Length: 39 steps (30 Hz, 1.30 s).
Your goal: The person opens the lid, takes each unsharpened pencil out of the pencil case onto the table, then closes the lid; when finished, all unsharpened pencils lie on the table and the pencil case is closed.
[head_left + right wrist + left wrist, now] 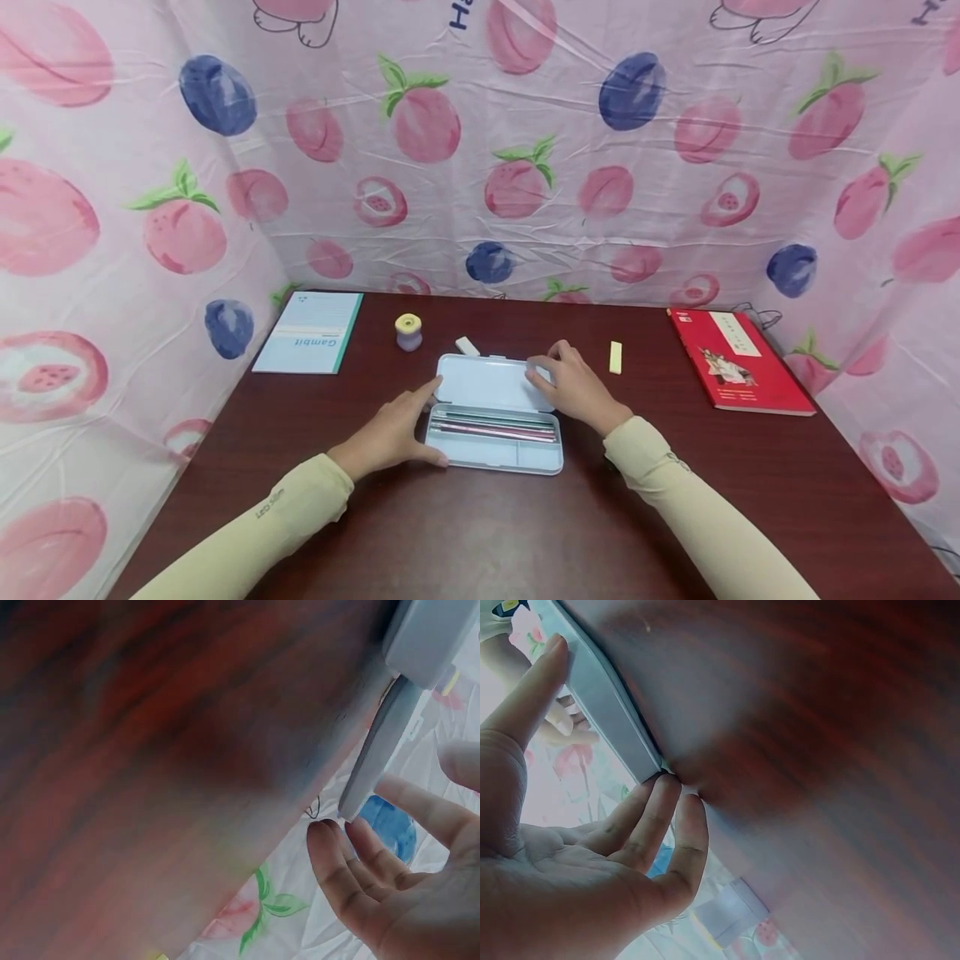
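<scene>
A pale blue pencil case (480, 454) lies with its lid (480, 382) swung back on the dark table. Several pencils (491, 427) lie side by side in its rear compartment. My left hand (390, 429) holds the case's left end, thumb at the front corner and fingers by the hinge; the left wrist view has the fingertips at the case's corner. At the lid's right end is my right hand (570, 383), its bent fingers about the edge. From the right wrist, fingertips of the right hand (397, 862) meet the lid's outer end, and the thumb is apart.
Behind the lid lies a white eraser (467, 346), with a small yellow-topped purple container (408, 332) to its left. A yellow strip (616, 357) is right of the case. A light blue notebook (307, 333) lies far left, a red book (738, 362) far right. Fruit-print cloth (480, 167) walls the table.
</scene>
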Motion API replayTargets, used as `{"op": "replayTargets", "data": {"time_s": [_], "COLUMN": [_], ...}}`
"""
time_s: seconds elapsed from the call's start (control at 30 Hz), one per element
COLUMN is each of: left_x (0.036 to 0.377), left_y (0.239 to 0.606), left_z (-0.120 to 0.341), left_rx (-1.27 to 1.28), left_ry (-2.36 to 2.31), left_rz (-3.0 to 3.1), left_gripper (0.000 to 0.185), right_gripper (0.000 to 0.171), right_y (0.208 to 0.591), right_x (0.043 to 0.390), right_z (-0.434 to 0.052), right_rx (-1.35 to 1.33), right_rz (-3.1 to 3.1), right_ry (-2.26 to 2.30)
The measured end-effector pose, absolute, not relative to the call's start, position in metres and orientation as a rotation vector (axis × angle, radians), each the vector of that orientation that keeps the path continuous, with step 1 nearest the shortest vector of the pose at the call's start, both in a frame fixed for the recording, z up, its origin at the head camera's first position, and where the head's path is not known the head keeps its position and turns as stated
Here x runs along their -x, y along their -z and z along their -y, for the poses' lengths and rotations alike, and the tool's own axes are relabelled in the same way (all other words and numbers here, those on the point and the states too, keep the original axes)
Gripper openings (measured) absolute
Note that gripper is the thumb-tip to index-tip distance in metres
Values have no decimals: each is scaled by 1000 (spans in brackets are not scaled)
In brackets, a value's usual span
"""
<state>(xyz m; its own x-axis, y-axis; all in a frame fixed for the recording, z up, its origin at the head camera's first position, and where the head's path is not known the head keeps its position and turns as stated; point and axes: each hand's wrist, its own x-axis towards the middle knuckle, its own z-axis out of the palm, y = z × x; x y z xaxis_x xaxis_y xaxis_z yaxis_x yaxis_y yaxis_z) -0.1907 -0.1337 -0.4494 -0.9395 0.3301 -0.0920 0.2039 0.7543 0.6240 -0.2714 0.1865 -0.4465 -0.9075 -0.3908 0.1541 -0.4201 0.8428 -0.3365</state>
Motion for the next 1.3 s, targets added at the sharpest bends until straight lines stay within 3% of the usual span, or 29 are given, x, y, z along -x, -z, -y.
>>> {"op": "replayTargets", "data": {"time_s": [0.4,0.67,1.03,1.3], "left_x": [193,193,191,193], "left_y": [451,453,450,444], "left_z": [131,134,136,132], "left_rx": [-497,-522,-533,-542], "left_ry": [-858,-816,-756,-750], "left_rz": [-2738,-2765,-2796,-2796], "left_gripper": [102,98,100,99], "right_gripper": [43,43,11,8], "right_y": [447,440,414,415], "right_x": [270,255,221,215], "right_z": [-189,-185,-191,-193], "right_rx": [-649,-587,-687,-810], "right_rz": [3011,2814,2851,3042], "right_ry": [-514,-539,-673,-575]}}
